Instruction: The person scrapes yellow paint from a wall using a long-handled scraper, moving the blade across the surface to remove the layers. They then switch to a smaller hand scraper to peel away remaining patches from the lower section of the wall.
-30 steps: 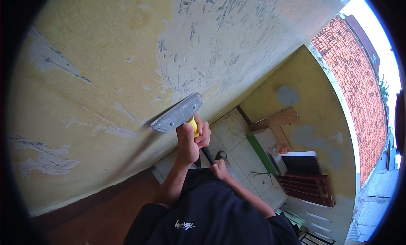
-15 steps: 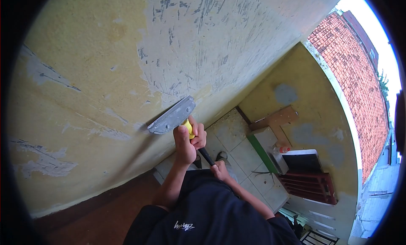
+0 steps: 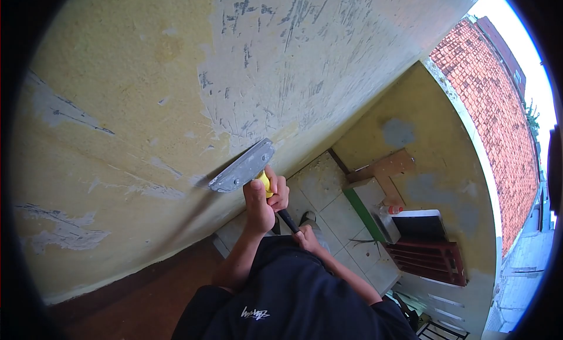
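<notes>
A long-handled scraper (image 3: 241, 166) with a wide grey metal blade lies against or very near the yellow wall (image 3: 135, 117), just below a large patch of bared pale surface. Two bolts show on the blade. My left hand (image 3: 261, 205) is wrapped round the yellow collar (image 3: 265, 182) behind the blade, thumb along the near side. Lower down, close to my shirt, my right hand (image 3: 306, 239) grips the black handle (image 3: 288, 220). A shadow of the tool falls on the wall; the exact contact of the blade edge is hard to make out.
Against the side wall stand a green-and-white box (image 3: 363, 208), a plastic bottle with a red cap (image 3: 391, 210), a brown board (image 3: 381, 167) and a dark red slatted piece (image 3: 428, 261). My feet stand on pale floor tiles (image 3: 337, 217). A tiled roof (image 3: 498, 105) lies beyond.
The view has shifted slightly, so the wall marks appear farther right and lower. The scraper and both hands also appear a little lower and to the right; both grips are unchanged.
</notes>
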